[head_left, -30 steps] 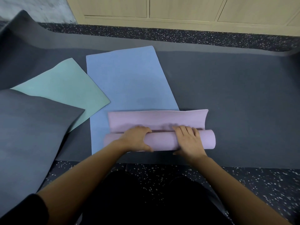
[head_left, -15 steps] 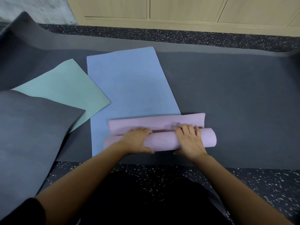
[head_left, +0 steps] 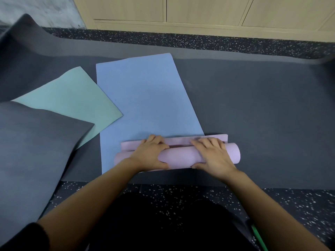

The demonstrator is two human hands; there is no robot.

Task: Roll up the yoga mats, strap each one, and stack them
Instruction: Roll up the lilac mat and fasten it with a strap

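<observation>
rolled mat (head_left: 181, 156) on near end of flat mat (head_left: 145, 98), another mat (head_left: 72, 102) left, cabinets (head_left: 199, 11) behind

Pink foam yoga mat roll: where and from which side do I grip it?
Grip the pink foam yoga mat roll either side of its middle, from the near side, fingers over the top: it lies crosswise with its loose flap on the far side.

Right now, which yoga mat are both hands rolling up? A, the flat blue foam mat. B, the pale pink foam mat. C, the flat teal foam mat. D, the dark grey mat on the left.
B: the left hand and right hand grip the pale pink foam mat, mostly rolled; the flat blue foam mat lies partly beneath.
</observation>
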